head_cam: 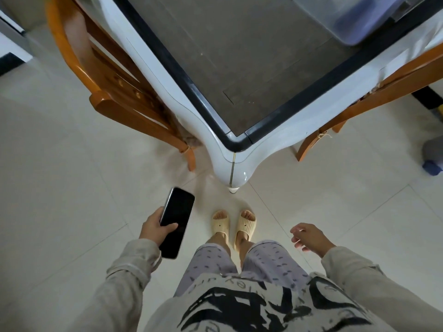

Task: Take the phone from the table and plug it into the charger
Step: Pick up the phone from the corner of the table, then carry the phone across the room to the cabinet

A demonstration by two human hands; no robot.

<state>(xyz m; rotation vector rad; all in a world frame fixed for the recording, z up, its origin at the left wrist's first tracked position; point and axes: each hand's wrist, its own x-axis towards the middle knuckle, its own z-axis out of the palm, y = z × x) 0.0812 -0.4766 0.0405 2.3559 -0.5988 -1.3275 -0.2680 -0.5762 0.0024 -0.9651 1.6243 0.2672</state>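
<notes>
Pale floor tiles (72, 188) spread below a dark-topped table (239, 68) whose white corner leg points at the person's slippered feet. At about eight o'clock, the left hand (155, 227) reaches forward from a grey sleeve, gripping the phone (177, 221) with the thumb across its dark screen. Its long axis runs roughly from six to twelve o'clock, tipped slightly right, screen up. At four o'clock, the right hand (309, 237) hangs empty, fingers loosely curled.

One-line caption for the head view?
Left hand holds the dark phone beside the table corner; right hand empty.
</notes>
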